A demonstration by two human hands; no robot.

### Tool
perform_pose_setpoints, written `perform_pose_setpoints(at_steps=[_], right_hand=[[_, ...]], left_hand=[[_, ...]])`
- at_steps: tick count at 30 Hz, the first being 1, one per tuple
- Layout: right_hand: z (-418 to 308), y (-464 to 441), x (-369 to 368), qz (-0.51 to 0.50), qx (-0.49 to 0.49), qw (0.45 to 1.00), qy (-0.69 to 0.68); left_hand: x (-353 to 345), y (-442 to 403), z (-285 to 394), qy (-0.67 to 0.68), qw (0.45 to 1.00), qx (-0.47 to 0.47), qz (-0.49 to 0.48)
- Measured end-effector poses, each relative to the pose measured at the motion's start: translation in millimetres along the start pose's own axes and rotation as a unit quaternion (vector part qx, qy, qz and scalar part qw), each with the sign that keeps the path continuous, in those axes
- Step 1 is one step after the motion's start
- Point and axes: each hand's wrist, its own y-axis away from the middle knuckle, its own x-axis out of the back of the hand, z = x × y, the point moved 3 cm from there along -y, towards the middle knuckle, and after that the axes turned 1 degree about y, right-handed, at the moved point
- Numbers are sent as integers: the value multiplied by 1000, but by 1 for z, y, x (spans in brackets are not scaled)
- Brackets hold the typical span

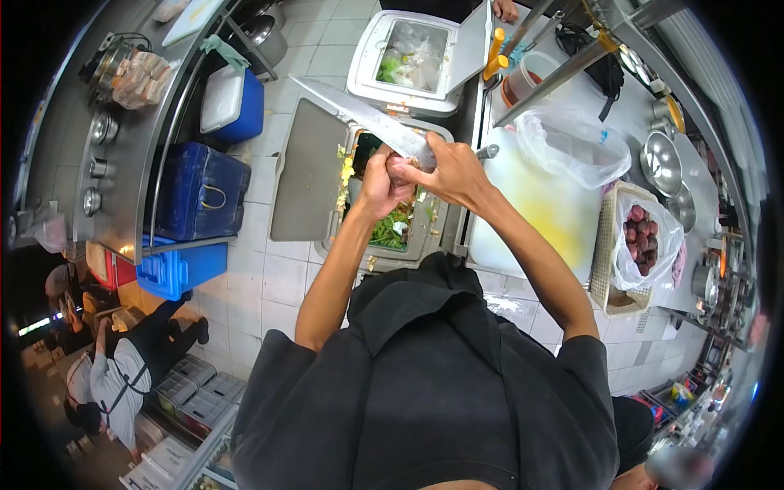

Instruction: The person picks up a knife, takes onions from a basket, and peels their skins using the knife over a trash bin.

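Over an open grey bin (309,175) with green scraps inside, my left hand (378,186) is wrapped round a reddish onion (402,170). My right hand (459,173) grips a large knife (363,117) near its handle end, and its fingers also touch the onion. The broad blade points up and to the left, above the bin. The handle is hidden in my right hand. Right of my hands lies a white cutting board (531,208) with yellow stains. Beyond it, a basket (606,245) holds a plastic bag of red onions (641,238).
A white bin (359,69) stands beyond the grey one. A clear plastic bag (572,155) and metal bowls (661,163) are on the right counter. Blue containers (200,192) stand left by a steel counter. Another person (131,359) is at the lower left; a person's hand shows at the top.
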Motion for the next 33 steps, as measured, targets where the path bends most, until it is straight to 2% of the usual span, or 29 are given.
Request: perform_pose_setpoints(at_steps=[1, 3, 4, 6, 11, 13, 16, 17, 19, 20, 22, 25, 26, 28, 29, 31, 32, 33], right_hand=[[0, 0, -1, 2, 0, 1000, 0], [-5, 3, -3, 19, 17, 999, 26], [-7, 4, -2, 20, 15, 999, 27], [-9, 6, -2, -47, -92, 995, -1], [-11, 4, 1, -75, -132, 987, -42], [-11, 4, 1, -75, -135, 986, -62], [-11, 3, 2, -83, -148, 982, -88], [-11, 4, 1, -76, -146, 983, -83], [-8, 5, 0, -68, -145, 984, -79], [-6, 5, 2, -68, -107, 991, -49], [-4, 5, 1, -69, -68, 995, -20], [-3, 3, -2, -73, -59, 995, -36], [-2, 1, -4, -85, -94, 990, -67], [-4, 1, -11, -97, -131, 982, -99], [-7, 3, -17, -71, -125, 979, -142], [-11, 0, -13, -43, -118, 975, -183], [-11, -1, -9, -50, -122, 979, -158], [-13, -1, -6, -59, -126, 981, -133]], left_hand=[[-1, -1, -2, -1, 1000, 0, -1], [-4, -1, -7, -17, 991, -82, 107], [-2, -4, -11, -6, 989, -86, 119], [5, -7, -17, 15, 988, -96, 116], [2, -10, -22, 32, 987, -127, 88], [1, -14, -24, 55, 952, -210, 216], [-2, -13, -19, 12, 945, -244, 216], [-2, -11, -18, 12, 945, -245, 216], [-5, -5, -11, -81, 970, -152, 174], [0, -5, -7, -81, 969, -152, 175], [7, -9, -6, -53, 994, -63, 77], [18, -16, -4, -59, 995, -56, 57], [18, -19, -7, -58, 995, -59, 57], [11, -19, -9, -105, 959, -199, 172], [8, -21, -11, -105, 959, -198, 172], [1, -23, -4, -95, 923, -318, 196], [1, -20, -1, -162, 922, -302, 180], [0, -18, 0, -160, 922, -301, 182]])
